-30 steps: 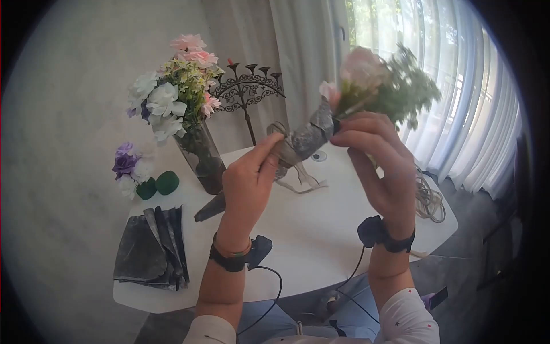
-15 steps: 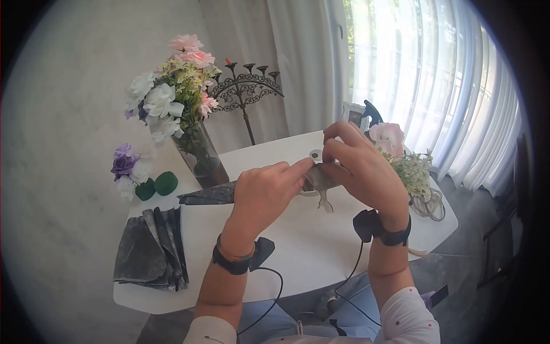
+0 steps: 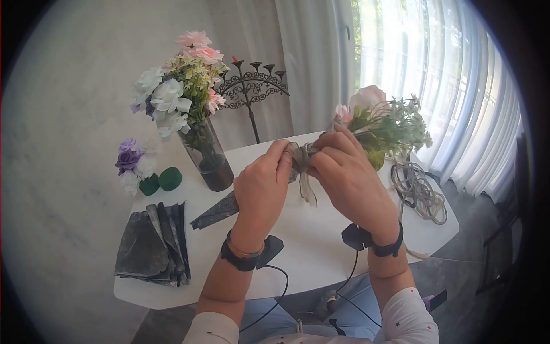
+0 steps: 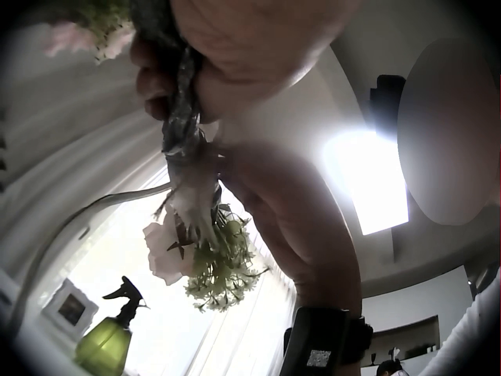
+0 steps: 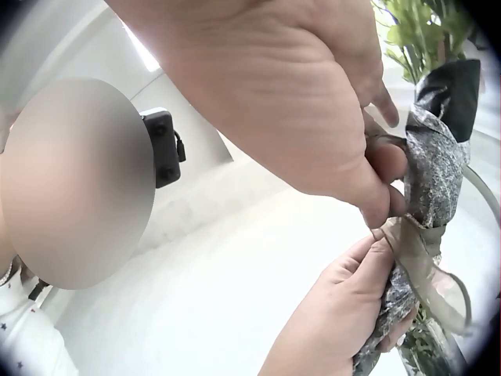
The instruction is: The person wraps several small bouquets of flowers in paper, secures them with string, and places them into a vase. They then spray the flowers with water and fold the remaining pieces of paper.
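A bouquet with a pink rose and small white flowers leans to the right, its stems bundled in crinkled grey wrapping. Around the wrapping runs a sheer grey-beige ribbon, with a loop and tail hanging down. My left hand grips the wrapped stems just below the ribbon, thumb against the band. With bent fingers, my right hand pinches the ribbon beside the wrapping, on the flower side. The pointed lower end of the wrapping sticks out past my left hand.
Folded dark grey sheets lie at the table's left. Behind them are purple and white flowers and round green pieces. A glass vase of flowers stands near a candelabra. Coiled cord lies right.
The bouquet dipped toward the table and has come up again, flowers to the right. My right hand moved in from the flowers to the ribbon, close beside my left hand.
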### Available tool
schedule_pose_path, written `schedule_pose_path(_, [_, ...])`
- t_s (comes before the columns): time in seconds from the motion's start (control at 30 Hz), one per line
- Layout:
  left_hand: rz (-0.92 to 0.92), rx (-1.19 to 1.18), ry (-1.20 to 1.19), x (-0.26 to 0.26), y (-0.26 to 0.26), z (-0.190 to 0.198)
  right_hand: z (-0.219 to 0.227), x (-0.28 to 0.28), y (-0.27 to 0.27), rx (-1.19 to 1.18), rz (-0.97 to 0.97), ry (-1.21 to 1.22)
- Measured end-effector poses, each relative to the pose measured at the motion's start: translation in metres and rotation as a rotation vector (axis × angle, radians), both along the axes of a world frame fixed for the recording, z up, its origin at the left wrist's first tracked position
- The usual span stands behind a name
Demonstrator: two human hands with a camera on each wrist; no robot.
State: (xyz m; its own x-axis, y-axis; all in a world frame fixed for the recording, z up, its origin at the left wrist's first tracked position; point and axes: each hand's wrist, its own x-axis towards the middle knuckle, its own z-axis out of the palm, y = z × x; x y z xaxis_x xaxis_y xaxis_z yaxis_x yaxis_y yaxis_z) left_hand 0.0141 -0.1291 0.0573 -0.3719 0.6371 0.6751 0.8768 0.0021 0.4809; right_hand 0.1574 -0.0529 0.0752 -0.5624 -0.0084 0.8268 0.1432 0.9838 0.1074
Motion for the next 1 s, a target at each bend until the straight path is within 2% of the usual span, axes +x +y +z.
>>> schedule_pose_path(0.03, [0.002,0.002,0.004,-0.005,0.002,0.000,-0.001,0.000,-0.004,0.002,0.002,0.004])
schedule_pose_path(0.1, [0.140,0.075,-0.001,-0.022,0.008,-0.004,-0.004,0.002,-0.016,-0.129,0.090,-0.122])
schedule_pose_path(0.13, [0.141,0.077,0.000,-0.030,0.009,-0.004,-0.002,0.006,-0.024,-0.164,0.066,-0.256])
schedule_pose_path(0.17, [0.191,0.099,-0.023,-0.039,0.010,-0.004,-0.003,0.007,-0.028,-0.162,0.065,-0.256])
schedule_pose_path(0.23, [0.238,0.124,-0.047,-0.059,0.014,-0.006,-0.004,0.008,-0.032,-0.352,-0.012,-0.491])
schedule_pose_path(0.3, [-0.054,0.344,-0.139,-0.082,0.018,-0.013,-0.009,0.003,-0.022,-0.369,-0.011,-0.533])
schedule_pose_path(0.33, [-0.194,0.325,-0.262,-0.091,0.018,-0.013,-0.014,0.000,-0.014,-0.386,-0.011,-0.577])
schedule_pose_path(0.37, [-0.200,0.324,-0.264,-0.085,0.014,-0.008,-0.020,-0.004,-0.003,-0.388,-0.017,-0.577])
schedule_pose_path(0.43, [-0.563,0.273,-0.849,-0.069,0.001,0.002,-0.035,-0.017,0.026,-0.501,-0.009,-0.501])
schedule_pose_path(0.47, [-0.569,0.271,-0.852,-0.065,-0.001,0.002,-0.043,-0.025,0.042,-0.514,-0.006,-0.370])
schedule_pose_path(0.53, [-0.746,0.132,-0.989,-0.055,-0.003,0.001,-0.045,-0.030,0.061,-0.556,-0.074,-0.179])
schedule_pose_path(0.57, [-0.753,0.129,-0.991,-0.048,-0.006,0.002,-0.053,-0.031,0.075,-0.596,-0.074,-0.100])
schedule_pose_path(0.63, [-0.846,-0.048,-0.924,-0.034,-0.009,0.004,-0.067,-0.029,0.093,-0.461,-0.173,0.045])
schedule_pose_path(0.67, [-0.916,-0.046,-0.857,-0.029,-0.006,0.002,-0.071,-0.030,0.105,-0.227,-0.021,0.146])
schedule_pose_path(0.7, [-0.926,-0.050,-0.858,-0.024,-0.004,-0.002,-0.081,-0.024,0.110,-0.364,-0.053,0.043])
schedule_pose_path(0.77, [-1.029,-0.140,-0.782,-0.015,-0.003,-0.008,-0.048,-0.018,0.084,-0.541,-0.097,-0.040])
schedule_pose_path(0.8, [-1.101,-0.272,-0.716,-0.016,-0.002,-0.003,-0.042,-0.017,0.078,-0.584,-0.028,0.022])
schedule_pose_path(0.83, [-1.110,-0.279,-0.717,-0.014,0.001,-0.007,-0.041,-0.016,0.077,-0.596,-0.083,0.014])
schedule_pose_path(0.9, [-1.042,-0.101,-0.485,-0.008,0.009,-0.019,-0.035,-0.011,0.070,-0.557,-0.048,0.017])
schedule_pose_path(0.93, [-1.053,-0.108,-0.487,-0.003,0.007,-0.017,-0.036,-0.010,0.069,-0.562,-0.061,0.021])
schedule_pose_path(1.0, [-0.963,-0.104,-0.661,0.008,0.000,-0.006,-0.039,-0.010,0.069,-0.555,-0.091,0.022])
